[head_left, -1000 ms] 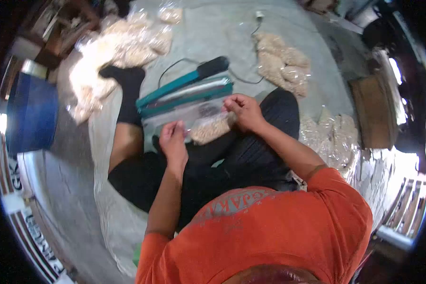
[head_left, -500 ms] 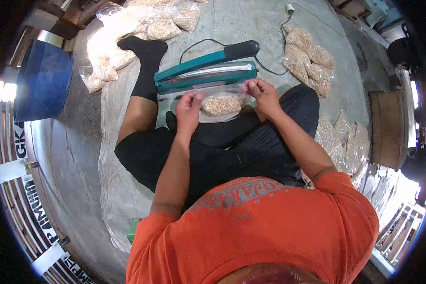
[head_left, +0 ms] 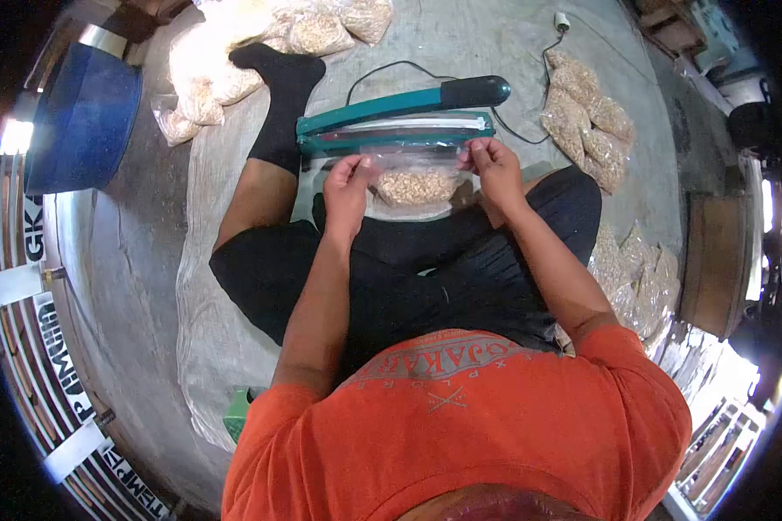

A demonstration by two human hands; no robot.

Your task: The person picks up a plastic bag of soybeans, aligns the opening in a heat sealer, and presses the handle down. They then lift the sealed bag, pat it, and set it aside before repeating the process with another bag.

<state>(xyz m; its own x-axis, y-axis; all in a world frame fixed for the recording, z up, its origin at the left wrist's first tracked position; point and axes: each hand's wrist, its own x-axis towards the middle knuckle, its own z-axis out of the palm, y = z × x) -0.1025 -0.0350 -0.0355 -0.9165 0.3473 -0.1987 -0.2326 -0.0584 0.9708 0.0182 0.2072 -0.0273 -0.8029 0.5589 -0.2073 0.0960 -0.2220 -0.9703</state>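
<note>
A clear plastic bag (head_left: 417, 186) with pale, grain-like pieces in its lower part is stretched between my hands. My left hand (head_left: 347, 193) pinches its left upper corner, and my right hand (head_left: 493, 169) pinches the right one. The bag's flat upper edge lies at the front side of a teal sealer (head_left: 400, 130) with a white strip along its base. The sealer's teal arm (head_left: 382, 106), with a black handle, is raised above the base. Both hands are just in front of the sealer.
Filled bags (head_left: 320, 35) lie at the upper left, more bags (head_left: 589, 117) at the upper right, and others (head_left: 636, 273) by my right knee. A blue tub (head_left: 87, 117) stands at the left. A black cable (head_left: 543, 95) runs behind the sealer. A wooden box (head_left: 715, 260) is at the right.
The view has shifted slightly. The bag's upper edge now lies closer against the sealer's base, and both hands still pinch its corners.
</note>
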